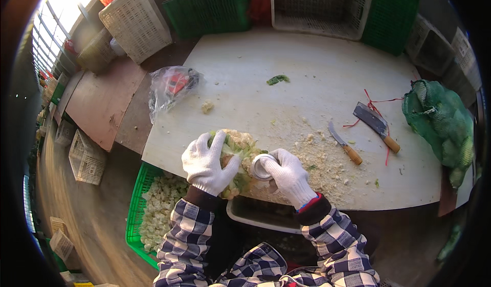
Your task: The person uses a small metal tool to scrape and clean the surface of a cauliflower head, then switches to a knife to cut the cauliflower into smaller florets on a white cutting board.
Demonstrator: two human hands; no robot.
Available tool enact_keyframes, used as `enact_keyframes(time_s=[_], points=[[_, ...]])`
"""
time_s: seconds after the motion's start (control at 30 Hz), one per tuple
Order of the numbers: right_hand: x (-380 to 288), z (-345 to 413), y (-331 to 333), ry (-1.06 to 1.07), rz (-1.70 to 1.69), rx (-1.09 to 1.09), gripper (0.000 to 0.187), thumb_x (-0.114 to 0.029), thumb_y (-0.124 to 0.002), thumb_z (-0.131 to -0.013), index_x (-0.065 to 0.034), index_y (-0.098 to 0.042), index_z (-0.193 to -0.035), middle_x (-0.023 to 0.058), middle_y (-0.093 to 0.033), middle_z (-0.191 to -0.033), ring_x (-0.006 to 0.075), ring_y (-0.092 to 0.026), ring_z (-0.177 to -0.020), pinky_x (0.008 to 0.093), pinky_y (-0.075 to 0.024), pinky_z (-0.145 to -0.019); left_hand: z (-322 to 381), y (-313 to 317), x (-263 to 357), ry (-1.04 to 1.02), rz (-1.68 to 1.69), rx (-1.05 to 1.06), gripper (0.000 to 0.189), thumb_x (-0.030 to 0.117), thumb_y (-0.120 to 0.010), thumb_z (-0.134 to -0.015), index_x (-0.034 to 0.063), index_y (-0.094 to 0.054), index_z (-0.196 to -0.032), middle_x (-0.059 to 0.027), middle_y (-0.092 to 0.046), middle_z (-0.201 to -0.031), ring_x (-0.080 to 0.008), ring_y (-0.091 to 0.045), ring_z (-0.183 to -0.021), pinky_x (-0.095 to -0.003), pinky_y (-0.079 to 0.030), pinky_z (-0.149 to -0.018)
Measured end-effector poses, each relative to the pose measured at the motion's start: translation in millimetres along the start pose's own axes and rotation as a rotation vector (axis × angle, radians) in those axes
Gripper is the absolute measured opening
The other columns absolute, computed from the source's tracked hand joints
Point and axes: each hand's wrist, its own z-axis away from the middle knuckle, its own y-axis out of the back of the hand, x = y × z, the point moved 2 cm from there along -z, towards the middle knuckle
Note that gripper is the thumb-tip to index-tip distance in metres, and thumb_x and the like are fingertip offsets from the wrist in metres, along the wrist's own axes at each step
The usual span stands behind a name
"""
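Note:
A cauliflower head (pixel 239 139) with green leaves is at the near edge of the white table. My left hand (pixel 209 164), in a white knitted glove, grips it from the left, with thumb and fingers spread over its leaves. In my right hand (pixel 289 172), gloved too, is a round metal can or ring (pixel 263 167), its rim against the right side of the cauliflower. Pale crumbs (pixel 318 160) are scattered to the right. Beyond them lie a curved knife (pixel 337 135) with a wooden handle and a cleaver (pixel 370 118) beside red string.
Below the table's left edge, a green crate (pixel 132 218) holds cauliflower florets (pixel 161 206). A clear plastic bag (pixel 165 87) with something red sits at the table's left. A green mesh sack (pixel 437 122) is at the right. Crates (pixel 209 10) line the far side. A pale-rimmed tub (pixel 261 223) is below the near edge.

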Motion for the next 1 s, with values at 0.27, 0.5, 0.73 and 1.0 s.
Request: enact_keyframes(time_s=[0.27, 0.5, 0.73, 1.0], points=[[-17, -6, 35, -0.262, 0.317, 0.181, 0.037, -0.034, -0.066, -0.098, 0.0018, -0.065, -0.108, 0.009, -0.066, -0.085, 0.0122, -0.063, -0.057, 0.0289, -0.0543, -0.047, 1, -7, 11, -0.047, -0.053, 0.143, 0.057, 0.036, -0.079, -0.071, 0.009, -0.07, -0.119, -0.016, -0.06, -0.117, -0.0359, -0.058, -0.108, -0.0506, -0.045, -0.094], [-8, -8, 24, -0.059, 0.055, -0.204, 0.038, -0.033, -0.064, -0.099, 0.003, -0.065, -0.11, 0.0093, -0.067, -0.085, 0.0138, -0.061, -0.049, 0.0284, -0.0535, -0.046, 4, -8, 10, -0.021, -0.016, 0.137, 0.056, 0.029, -0.083, -0.068, 0.0087, -0.072, -0.12, -0.0172, -0.061, -0.125, -0.0392, -0.059, -0.111, -0.0501, -0.049, -0.096], [-15, -14, 31, -0.027, 0.281, 0.009, 0.041, -0.037, -0.064, -0.095, 0.0016, -0.066, -0.11, 0.0122, -0.071, -0.09, 0.0157, -0.064, -0.053, 0.0306, -0.0536, -0.05, 2, -7, 13, -0.033, -0.027, 0.135, 0.056, 0.028, -0.083, -0.068, 0.0083, -0.072, -0.119, -0.0164, -0.061, -0.124, -0.0385, -0.059, -0.112, -0.0505, -0.048, -0.097], [-6, -15, 35, -0.073, 0.191, 0.029, 0.043, -0.038, -0.064, -0.096, 0.0035, -0.065, -0.107, 0.0112, -0.07, -0.083, 0.0155, -0.063, -0.048, 0.0303, -0.0539, -0.049, 1, -8, 15, -0.017, -0.022, 0.129, 0.056, 0.032, -0.084, -0.068, 0.0093, -0.072, -0.118, -0.0155, -0.061, -0.124, -0.0379, -0.058, -0.112, -0.05, -0.047, -0.097]])
